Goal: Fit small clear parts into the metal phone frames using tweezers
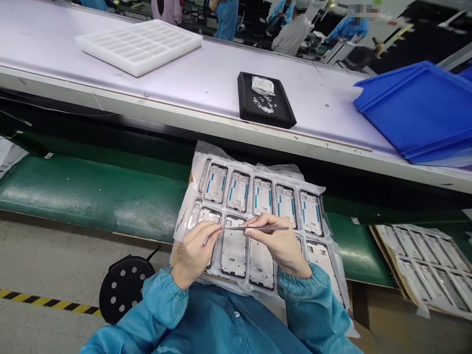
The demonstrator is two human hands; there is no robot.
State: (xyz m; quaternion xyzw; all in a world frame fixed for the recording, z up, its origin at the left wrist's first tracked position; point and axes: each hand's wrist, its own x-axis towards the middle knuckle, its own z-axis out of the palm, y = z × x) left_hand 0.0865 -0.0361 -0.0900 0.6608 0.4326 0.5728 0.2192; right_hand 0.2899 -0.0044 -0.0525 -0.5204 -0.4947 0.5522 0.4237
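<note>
Tweezers [258, 228] pinched between right hand [283, 248] fingers, left hand [193, 253] fingers closed on tip, above bagged frame tray [221, 158]; likely best held level, grip light.

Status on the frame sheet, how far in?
Done: cannot tell; every frame on the frame sheet looks alike, none marked as worked. In hand: right hand holds tweezers over the lower row, left hand pinching their tip. Remaining: small parts lie loose on the black tray; a second sheet lies at right.
</note>
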